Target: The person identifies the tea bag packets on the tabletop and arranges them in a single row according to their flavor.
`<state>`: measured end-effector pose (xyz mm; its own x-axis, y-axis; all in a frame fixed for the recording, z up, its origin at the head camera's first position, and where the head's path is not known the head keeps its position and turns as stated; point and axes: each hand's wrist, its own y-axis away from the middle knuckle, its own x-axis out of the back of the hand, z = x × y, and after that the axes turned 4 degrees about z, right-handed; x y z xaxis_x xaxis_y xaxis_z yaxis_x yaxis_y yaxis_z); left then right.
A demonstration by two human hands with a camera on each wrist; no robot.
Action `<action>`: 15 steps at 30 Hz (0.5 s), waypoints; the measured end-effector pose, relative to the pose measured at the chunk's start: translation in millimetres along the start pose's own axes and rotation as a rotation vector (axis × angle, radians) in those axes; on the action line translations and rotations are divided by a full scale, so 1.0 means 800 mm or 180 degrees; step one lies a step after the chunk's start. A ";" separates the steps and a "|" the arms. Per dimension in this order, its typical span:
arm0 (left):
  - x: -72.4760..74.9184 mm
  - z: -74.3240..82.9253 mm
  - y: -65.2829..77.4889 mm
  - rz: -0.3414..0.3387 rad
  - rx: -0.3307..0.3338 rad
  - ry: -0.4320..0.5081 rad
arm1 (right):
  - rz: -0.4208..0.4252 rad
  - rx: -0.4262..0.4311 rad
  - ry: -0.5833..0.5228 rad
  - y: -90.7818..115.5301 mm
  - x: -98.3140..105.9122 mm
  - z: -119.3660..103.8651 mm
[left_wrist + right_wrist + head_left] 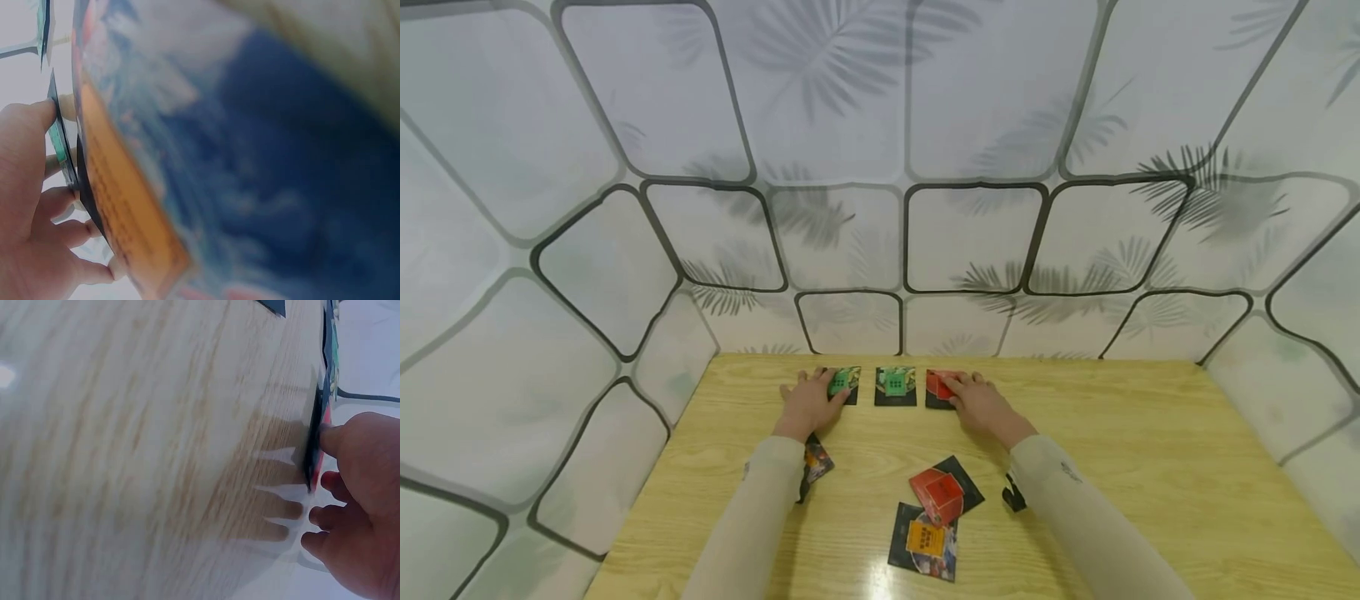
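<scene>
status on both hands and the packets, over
Left hand touching left green packet. Right hand touching row's red packet. Middle green packet between, untouched. Left sleeve partly hides orange packet.

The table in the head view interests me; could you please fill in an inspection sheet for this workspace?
Surface: wood-grain table.
Job's things: far row, left green card, middle green card, right red card; nearer, second red card overlapping orange card; another card partly hidden by the left sleeve.
Clutter: small black item by the right sleeve, unidentifiable.
Hands: left hand touches left green card; right hand touches right red card.
Cables: nothing seen.
Surroundings: pale walls with outlined shapes and leaf prints.
</scene>
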<state>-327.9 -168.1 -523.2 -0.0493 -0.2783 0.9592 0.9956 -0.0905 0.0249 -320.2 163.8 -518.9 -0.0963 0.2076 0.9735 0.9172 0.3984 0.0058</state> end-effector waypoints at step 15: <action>0.001 0.001 0.002 -0.0036 0.0001 0.0014 | -0.0049 0.0011 -0.0089 0.023 0.011 -0.006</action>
<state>-326.6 -167.8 -522.4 -0.0609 -0.2813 0.9577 0.9950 -0.0934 0.0358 -302.2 168.6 -508.7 -0.1214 0.2262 0.9665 0.9141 0.4049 0.0200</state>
